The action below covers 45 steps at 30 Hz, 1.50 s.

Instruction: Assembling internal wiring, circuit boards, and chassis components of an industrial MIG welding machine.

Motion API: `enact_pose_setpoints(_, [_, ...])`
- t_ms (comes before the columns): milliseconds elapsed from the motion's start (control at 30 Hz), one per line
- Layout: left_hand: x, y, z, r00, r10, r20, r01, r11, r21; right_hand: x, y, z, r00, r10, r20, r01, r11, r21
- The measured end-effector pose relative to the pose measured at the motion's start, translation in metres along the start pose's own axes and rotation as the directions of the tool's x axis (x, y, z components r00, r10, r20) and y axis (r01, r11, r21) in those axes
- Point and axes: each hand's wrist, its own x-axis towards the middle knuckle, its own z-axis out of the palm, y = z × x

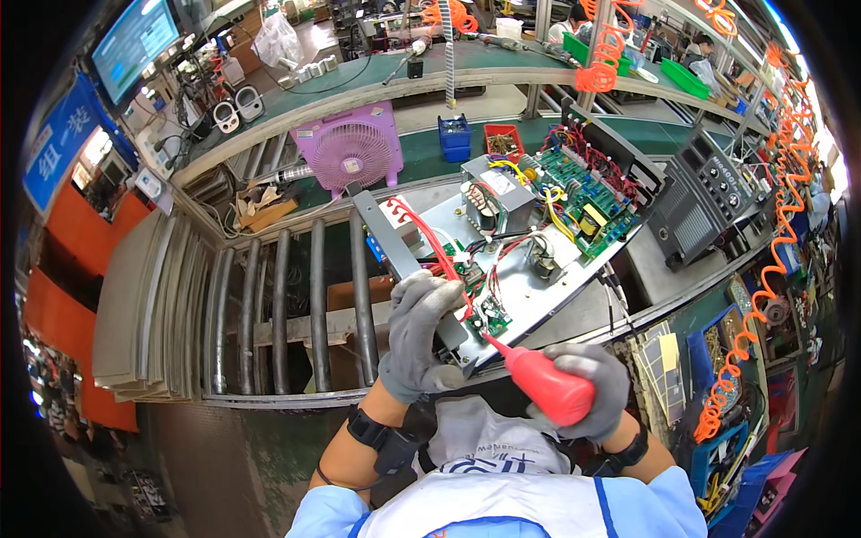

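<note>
An opened electronic device chassis [529, 309] lies tilted on the roller line, its metal base carrying a transformer [489, 202], green circuit boards [587, 202] and bundles of coloured wires. My left hand [417, 336], in a grey glove, curls round the near end of the chassis's grey end panel [386, 233], fingertips by the red wires [421, 229]. In my gloved right hand [596, 386] is a red squeeze bottle [552, 386] with a thin nozzle. Its tip points at a small green board [489, 318] at the chassis's near corner; whether it touches is too small to tell.
Bare rollers [318, 305] run left, beside stacked grey boards [143, 305]. Behind the chassis stand a purple fan [350, 148], a blue bin [455, 139] and a red bin [504, 142]. A black-cased unit [708, 202] stands right, near a hanging orange coiled hose [773, 296].
</note>
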Motion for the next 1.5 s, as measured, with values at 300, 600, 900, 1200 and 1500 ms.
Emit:
enact_pose_setpoints(300, [0.001,0.002,0.000,0.999,0.012,0.033,-0.014,0.998,0.062,0.007,0.001,0.013,0.994,-0.107,0.032,0.109,0.991,-0.081])
enact_pose_setpoints(600, [-0.001,0.005,0.000,0.999,-0.032,0.042,0.028,0.996,0.081,-0.004,-0.002,0.011,0.999,-0.046,-0.004,0.046,0.996,-0.080])
enact_pose_setpoints(900, [0.002,0.015,-0.003,0.995,-0.014,0.098,-0.004,0.983,0.181,-0.022,0.010,0.002,0.984,0.091,-0.151,-0.096,0.995,-0.027])
enact_pose_setpoints(1200, [0.001,0.032,0.008,0.996,-0.017,0.086,-0.018,0.923,0.384,-0.035,0.067,0.011,0.487,0.833,-0.264,-0.338,0.458,0.822])
enact_pose_setpoints(1500, [-0.001,0.032,0.013,0.998,-0.027,0.058,0.001,0.914,0.406,-0.033,0.083,0.032,0.486,0.867,-0.113,-0.323,0.299,0.898])
